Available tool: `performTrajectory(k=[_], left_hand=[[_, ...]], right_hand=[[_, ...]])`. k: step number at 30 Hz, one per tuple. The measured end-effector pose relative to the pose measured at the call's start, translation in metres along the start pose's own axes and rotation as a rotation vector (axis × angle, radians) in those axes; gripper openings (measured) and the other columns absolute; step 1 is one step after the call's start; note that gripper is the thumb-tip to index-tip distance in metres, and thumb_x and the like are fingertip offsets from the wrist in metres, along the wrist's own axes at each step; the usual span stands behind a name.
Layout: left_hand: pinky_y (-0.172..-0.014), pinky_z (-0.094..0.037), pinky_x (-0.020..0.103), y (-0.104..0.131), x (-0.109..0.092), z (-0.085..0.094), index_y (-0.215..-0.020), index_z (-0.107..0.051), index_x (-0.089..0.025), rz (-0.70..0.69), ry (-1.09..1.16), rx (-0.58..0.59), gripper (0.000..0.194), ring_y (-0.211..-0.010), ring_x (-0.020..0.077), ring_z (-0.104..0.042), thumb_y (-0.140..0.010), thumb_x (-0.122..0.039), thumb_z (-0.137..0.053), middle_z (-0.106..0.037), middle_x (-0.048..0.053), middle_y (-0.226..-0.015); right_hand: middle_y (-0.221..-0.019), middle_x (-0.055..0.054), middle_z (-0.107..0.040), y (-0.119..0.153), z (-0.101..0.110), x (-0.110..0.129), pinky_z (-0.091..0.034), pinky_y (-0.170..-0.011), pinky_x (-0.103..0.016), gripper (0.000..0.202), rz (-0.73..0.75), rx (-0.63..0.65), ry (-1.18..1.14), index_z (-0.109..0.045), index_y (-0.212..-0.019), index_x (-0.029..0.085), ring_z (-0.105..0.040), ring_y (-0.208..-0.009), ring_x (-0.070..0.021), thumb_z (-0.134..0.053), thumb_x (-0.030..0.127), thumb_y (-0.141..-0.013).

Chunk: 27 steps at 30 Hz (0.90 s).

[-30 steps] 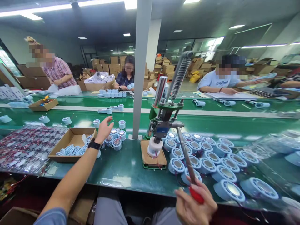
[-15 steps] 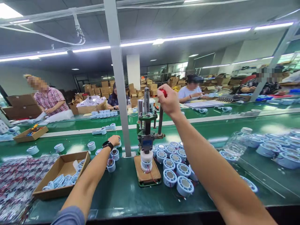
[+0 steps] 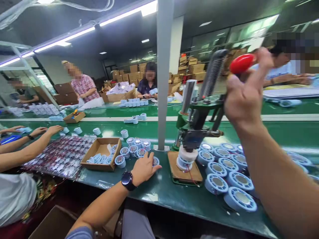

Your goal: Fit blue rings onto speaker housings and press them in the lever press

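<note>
Press [image 3: 195, 136] is standing over a blue housing [image 3: 183, 164], its top hiding beneath a white block [image 3: 188, 154]; the right hand [image 3: 245, 94] is gripping the red knob [image 3: 241, 63]; good pressing is depending on square seating; the left hand [image 3: 142, 171] is partly covering a second housing [image 3: 156, 161], so I cannot tell its hold.

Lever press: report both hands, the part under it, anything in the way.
Right hand at the red knob; left hand at a pale-blue housing left of the press; another housing under the white press head; neither hand beneath it.
</note>
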<state>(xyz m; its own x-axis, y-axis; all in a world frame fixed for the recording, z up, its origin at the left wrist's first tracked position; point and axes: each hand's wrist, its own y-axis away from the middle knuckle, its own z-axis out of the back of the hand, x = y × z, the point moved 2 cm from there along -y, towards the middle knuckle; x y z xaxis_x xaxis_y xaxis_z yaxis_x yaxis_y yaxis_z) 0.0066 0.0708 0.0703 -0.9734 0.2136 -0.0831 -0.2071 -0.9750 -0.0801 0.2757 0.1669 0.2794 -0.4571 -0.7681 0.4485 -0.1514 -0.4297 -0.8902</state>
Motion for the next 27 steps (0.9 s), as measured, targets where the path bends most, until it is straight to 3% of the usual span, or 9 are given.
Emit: performTrajectory(k=[2, 4, 6, 9, 11, 16, 19, 24, 27], left_hand=[[-0.080, -0.053, 0.032, 0.007, 0.028, 0.009, -0.137, -0.047, -0.020, 0.052, 0.038, -0.116, 0.048, -0.101, 0.0255, -0.067, -0.097, -0.047, -0.045, -0.058, 0.015, -0.129], [-0.092, -0.050, 0.031, 0.014, 0.074, 0.022, -0.132, -0.052, -0.021, 0.198, 0.018, -0.172, 0.038, -0.110, 0.0235, -0.063, -0.099, -0.038, -0.042, -0.060, 0.011, -0.128], [-0.099, -0.046, 0.034, 0.023, 0.128, 0.034, -0.126, -0.057, -0.017, 0.399, -0.035, -0.170, 0.035, -0.116, 0.0252, -0.060, -0.099, -0.029, -0.038, -0.063, 0.014, -0.123], [-0.097, -0.046, 0.038, 0.029, 0.195, 0.040, -0.121, -0.059, -0.008, 0.496, -0.059, -0.073, 0.035, -0.112, 0.0298, -0.062, -0.093, -0.021, -0.043, -0.066, 0.020, -0.114], [-0.096, -0.047, 0.036, 0.027, 0.219, 0.036, -0.123, -0.060, -0.009, 0.470, -0.060, 0.015, 0.037, -0.110, 0.0283, -0.064, -0.089, -0.016, -0.047, -0.068, 0.019, -0.112], [-0.100, -0.045, 0.032, 0.019, 0.230, 0.021, -0.118, -0.065, -0.017, 0.349, -0.060, 0.127, 0.039, -0.114, 0.0247, -0.063, -0.083, -0.011, -0.050, -0.066, 0.014, -0.120], [-0.098, -0.045, 0.029, 0.016, 0.231, 0.020, -0.105, -0.067, -0.015, 0.324, -0.061, 0.144, 0.028, -0.113, 0.0252, -0.063, -0.081, -0.015, -0.055, -0.066, 0.015, -0.120], [-0.086, -0.047, 0.029, 0.012, 0.231, 0.026, -0.083, -0.063, -0.018, 0.346, -0.085, 0.158, 0.011, -0.099, 0.0254, -0.067, -0.081, -0.021, -0.053, -0.071, 0.012, -0.102], [-0.074, -0.047, 0.029, 0.016, 0.231, 0.031, -0.080, -0.056, -0.020, 0.388, -0.117, 0.115, 0.017, -0.090, 0.0259, -0.066, -0.086, -0.030, -0.044, -0.071, 0.011, -0.093]], right_hand=[[-0.133, -0.007, -0.051, 0.070, 0.003, 0.004, -0.045, -0.101, -0.047, 0.066, -0.074, -0.085, -0.008, -0.025, -0.149, 0.038, -0.050, -0.127, -0.0285, -0.050, 0.037, -0.088], [-0.139, -0.004, -0.048, 0.147, -0.001, -0.003, -0.043, -0.105, -0.050, 0.075, -0.219, -0.097, 0.006, -0.020, -0.148, 0.050, -0.047, -0.132, -0.0292, -0.057, 0.043, -0.083], [-0.144, -0.010, -0.044, 0.212, -0.012, -0.019, -0.043, -0.106, -0.055, 0.094, -0.456, -0.003, 0.040, -0.015, -0.153, 0.039, -0.047, -0.132, -0.0346, -0.065, 0.050, -0.074], [-0.135, -0.020, -0.052, 0.267, -0.036, -0.039, -0.045, -0.101, -0.059, 0.110, -0.746, 0.162, 0.081, -0.020, -0.153, 0.016, -0.056, -0.120, -0.0397, -0.068, 0.057, -0.064], [-0.125, -0.019, -0.059, 0.274, -0.047, -0.046, -0.048, -0.097, -0.055, 0.105, -0.826, 0.146, 0.080, -0.028, -0.150, 0.015, -0.060, -0.114, -0.0377, -0.067, 0.059, -0.063], [-0.126, -0.017, -0.059, 0.267, -0.049, -0.036, -0.050, -0.098, -0.046, 0.090, -0.709, -0.078, 0.058, -0.038, -0.143, 0.015, -0.062, -0.111, -0.0302, -0.068, 0.057, -0.069], [-0.130, -0.016, -0.056, 0.280, -0.034, -0.019, -0.050, -0.101, -0.046, 0.071, -0.610, -0.067, 0.087, -0.047, -0.135, 0.017, -0.060, -0.116, -0.0289, -0.066, 0.051, -0.076], [-0.122, -0.011, -0.061, 0.311, 0.017, 0.012, -0.052, -0.097, -0.049, 0.050, -0.569, 0.079, 0.119, -0.054, -0.127, 0.024, -0.062, -0.111, -0.0291, -0.066, 0.043, -0.082], [-0.125, -0.009, -0.059, 0.311, 0.062, 0.018, -0.050, -0.099, -0.051, 0.048, -0.538, -0.064, 0.191, -0.055, -0.126, 0.028, -0.059, -0.116, -0.0300, -0.067, 0.039, -0.081]])
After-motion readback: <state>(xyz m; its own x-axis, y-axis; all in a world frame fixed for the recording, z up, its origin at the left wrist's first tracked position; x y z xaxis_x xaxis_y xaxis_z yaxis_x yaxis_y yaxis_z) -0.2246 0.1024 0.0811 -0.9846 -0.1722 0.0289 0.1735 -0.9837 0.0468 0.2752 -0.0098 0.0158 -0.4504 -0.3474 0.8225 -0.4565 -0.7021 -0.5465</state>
